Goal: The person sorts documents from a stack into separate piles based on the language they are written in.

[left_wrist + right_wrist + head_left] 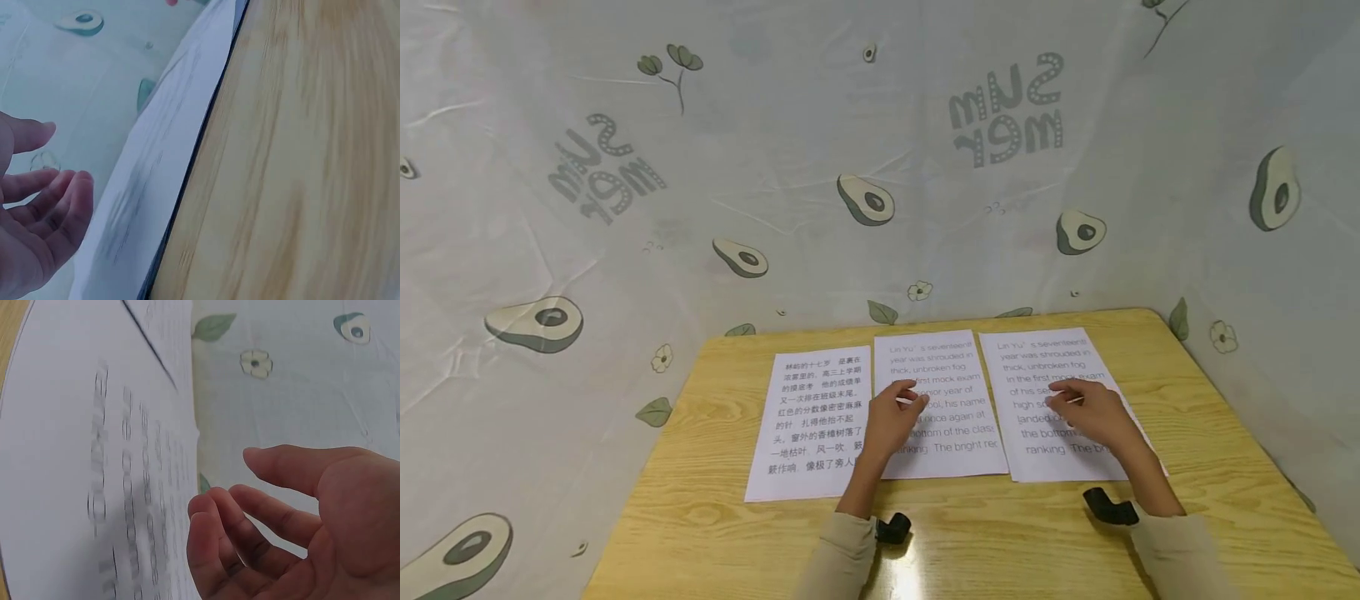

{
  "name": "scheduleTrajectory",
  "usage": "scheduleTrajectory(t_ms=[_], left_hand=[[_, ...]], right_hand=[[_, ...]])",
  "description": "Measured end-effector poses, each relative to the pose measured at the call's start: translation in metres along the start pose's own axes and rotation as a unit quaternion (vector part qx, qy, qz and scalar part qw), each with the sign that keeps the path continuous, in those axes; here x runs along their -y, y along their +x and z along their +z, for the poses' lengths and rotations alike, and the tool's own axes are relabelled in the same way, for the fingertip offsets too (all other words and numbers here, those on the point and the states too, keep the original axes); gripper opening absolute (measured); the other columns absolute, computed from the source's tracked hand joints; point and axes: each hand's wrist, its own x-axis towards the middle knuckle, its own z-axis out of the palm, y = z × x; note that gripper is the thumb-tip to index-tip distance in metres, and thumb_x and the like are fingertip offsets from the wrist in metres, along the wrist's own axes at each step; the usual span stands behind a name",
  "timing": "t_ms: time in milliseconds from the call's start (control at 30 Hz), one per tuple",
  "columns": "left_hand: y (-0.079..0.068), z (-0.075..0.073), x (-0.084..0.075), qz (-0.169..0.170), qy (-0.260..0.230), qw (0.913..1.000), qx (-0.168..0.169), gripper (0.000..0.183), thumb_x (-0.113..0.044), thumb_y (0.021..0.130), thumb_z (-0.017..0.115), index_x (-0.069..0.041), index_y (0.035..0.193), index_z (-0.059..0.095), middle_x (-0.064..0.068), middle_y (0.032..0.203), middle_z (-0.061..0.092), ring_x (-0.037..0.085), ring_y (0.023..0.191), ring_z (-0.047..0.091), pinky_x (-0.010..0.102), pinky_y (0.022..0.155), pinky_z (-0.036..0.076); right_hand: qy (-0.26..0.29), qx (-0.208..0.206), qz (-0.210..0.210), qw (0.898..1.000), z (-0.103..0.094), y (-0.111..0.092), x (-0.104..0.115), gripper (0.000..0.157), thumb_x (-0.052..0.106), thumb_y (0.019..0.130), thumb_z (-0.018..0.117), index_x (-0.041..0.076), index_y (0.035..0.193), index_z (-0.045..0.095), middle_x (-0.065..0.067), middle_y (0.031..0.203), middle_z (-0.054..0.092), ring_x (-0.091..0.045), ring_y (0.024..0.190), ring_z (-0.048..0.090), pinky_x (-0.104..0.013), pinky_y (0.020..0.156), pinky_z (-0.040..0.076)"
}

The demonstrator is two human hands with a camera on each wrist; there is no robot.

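Three printed paper sheets lie side by side on a wooden table. The left sheet [808,425] bears Chinese characters; the middle sheet [951,417] and the right sheet [1037,354] carry large English text. Over the left part of the middle sheet is my left hand [886,425], its fingers loosely bent with nothing in them. My right hand [1096,414] hovers over the right sheet, likewise loosely bent and holding nothing. In the left wrist view, the left hand [40,219] has thumb and fingers apart. The right wrist view shows the right hand [281,519] with a similar gap, beside the printed page.
The wood-grain table [700,533] extends in front of and beside the sheets. Behind it hangs a pale curtain [805,125] printed with avocados, which also encloses both sides. Black wrist mounts [1108,507] show at the sleeves.
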Motion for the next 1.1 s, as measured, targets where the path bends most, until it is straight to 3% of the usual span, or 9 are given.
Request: scheduleTrajectory(t_ms=[167,333,467,733,1100], left_hand=[[0.002,-0.032,0.022,-0.014,0.027,0.9995,-0.003,0.045,-0.032,0.101,0.075,-0.004,0.136,0.071,0.008,0.109,0.078,0.016,0.089,0.072,0.027,0.07,0.058],[0.001,-0.056,0.036,-0.037,0.037,0.9985,-0.015,0.043,-0.032,0.102,0.074,-0.005,0.135,0.072,0.01,0.111,0.077,0.017,0.087,0.071,0.028,0.066,0.058],[0.002,-0.067,0.04,-0.056,0.034,0.9977,-0.015,0.044,-0.034,0.103,0.072,-0.006,0.136,0.072,0.01,0.112,0.075,0.016,0.083,0.07,0.03,0.066,0.059],[0.005,-0.07,0.043,-0.074,0.041,0.9964,0.006,0.045,-0.036,0.103,0.072,-0.006,0.137,0.072,0.01,0.111,0.073,0.014,0.078,0.069,0.029,0.066,0.058],[0.007,-0.065,0.049,-0.068,0.083,0.9942,0.001,0.043,-0.037,0.103,0.072,-0.007,0.133,0.074,0.009,0.111,0.075,0.019,0.092,0.068,0.029,0.072,0.055]], right_hand=[[0.038,0.018,0.0,0.999,0.018,0.009,0.019,0.047,0.026,0.104,0.069,-0.009,0.136,0.066,-0.028,0.118,0.073,-0.024,0.083,0.074,-0.032,0.068,0.057],[0.055,0.027,0.011,0.998,0.034,0.015,0.034,0.046,0.026,0.104,0.07,-0.007,0.135,0.067,-0.027,0.119,0.073,-0.024,0.084,0.075,-0.031,0.069,0.058],[0.057,0.037,0.019,0.997,0.045,0.016,0.041,0.046,0.028,0.105,0.069,-0.007,0.135,0.067,-0.026,0.121,0.073,-0.023,0.087,0.074,-0.03,0.07,0.057],[0.049,0.039,0.014,0.998,0.058,0.017,0.046,0.042,0.022,0.103,0.067,-0.009,0.132,0.069,-0.023,0.114,0.075,-0.019,0.083,0.071,-0.03,0.069,0.056],[0.039,0.026,-0.001,0.999,0.067,0.02,0.047,0.04,0.02,0.102,0.069,-0.009,0.129,0.071,-0.021,0.11,0.077,-0.017,0.083,0.07,-0.028,0.069,0.054]])
